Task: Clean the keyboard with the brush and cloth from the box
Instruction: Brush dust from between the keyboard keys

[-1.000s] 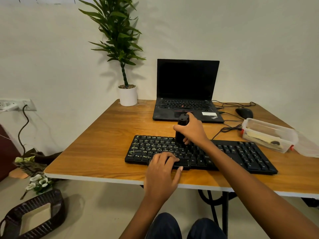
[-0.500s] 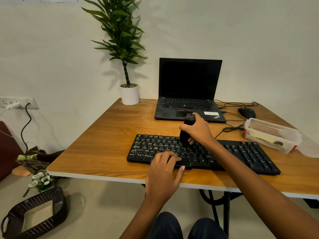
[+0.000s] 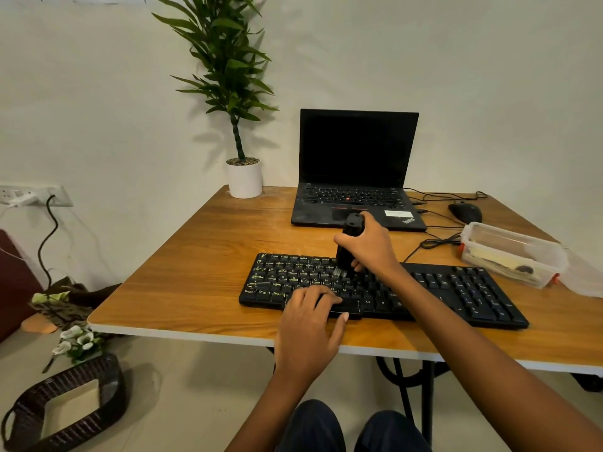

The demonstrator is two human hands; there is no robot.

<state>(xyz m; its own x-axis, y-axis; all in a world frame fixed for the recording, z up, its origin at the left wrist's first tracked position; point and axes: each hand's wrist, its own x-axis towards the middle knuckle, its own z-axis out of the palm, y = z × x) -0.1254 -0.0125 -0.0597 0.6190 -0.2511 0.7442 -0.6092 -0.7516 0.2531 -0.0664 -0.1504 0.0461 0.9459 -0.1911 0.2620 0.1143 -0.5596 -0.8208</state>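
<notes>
At frame centre, the right hand (image 3: 370, 247) grips an upright black brush (image 3: 348, 246), bristles on the keyboard (image 3: 456, 288). The left hand (image 3: 310, 324) rests flat on the keyboard's near edge. A clear box (image 3: 512, 256) sits at right on the desk (image 3: 182, 272).

The keyboard (image 3: 456, 288) is black with pale yellowish key letters. The brush (image 3: 349, 243) is black, its bristles grey. The table (image 3: 195, 272) shows warm brown wood grain with a white edge. The box (image 3: 512, 252) is clear plastic with orange-red clips, and the laptop (image 3: 355, 177) is black.
</notes>
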